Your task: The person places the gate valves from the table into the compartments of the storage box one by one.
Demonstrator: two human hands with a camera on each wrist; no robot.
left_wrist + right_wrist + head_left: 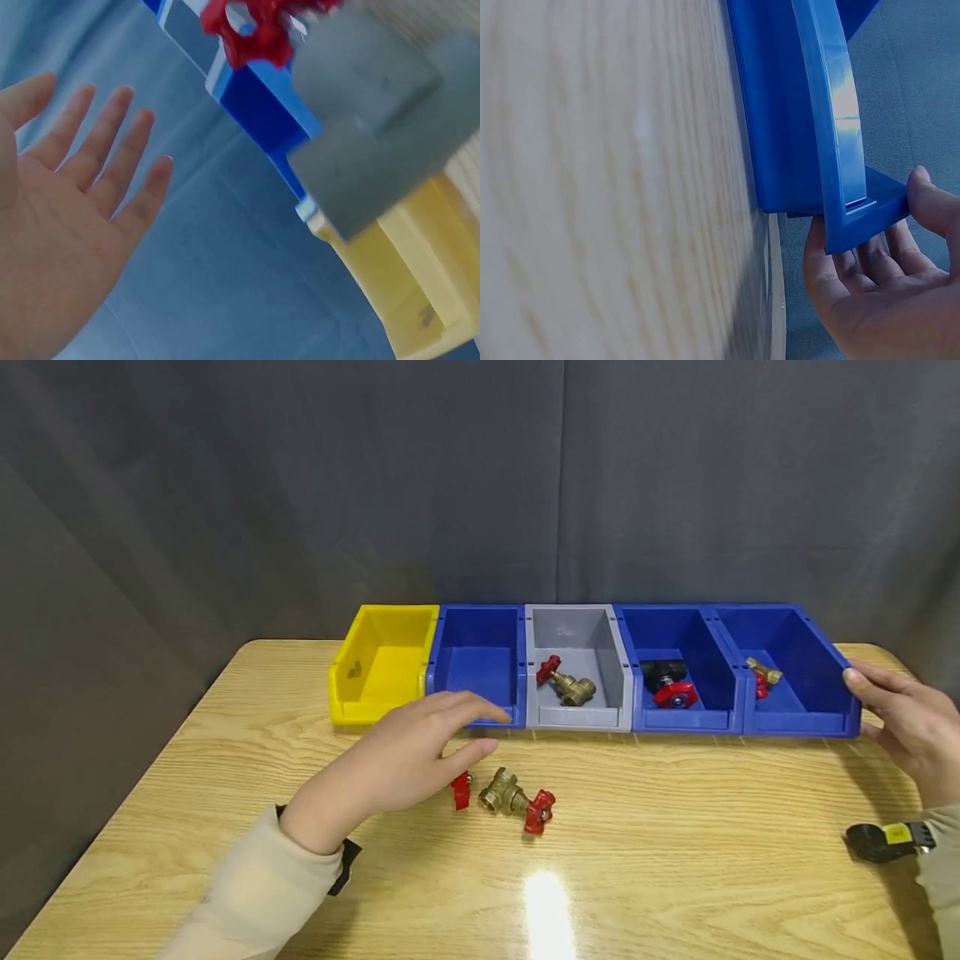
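Peeking past left grip (408,752): red handle (461,792)

The head camera looks forward and down from above the near side, far enough back to take in the surface (675,885) and the bin row (577,718). The left-wrist camera, rolled askew, looks closely past the left grip (67,232), sharing the yellow bin (397,672) with it. The right-wrist camera, low and sideways, shares the rightmost blue bin (795,723).

A dark, creased curtain (450,485) hangs beyond the left hand (408,756) — pale wood table (712,843) beneath it, white glare (549,914) on the wood, right of the hand.
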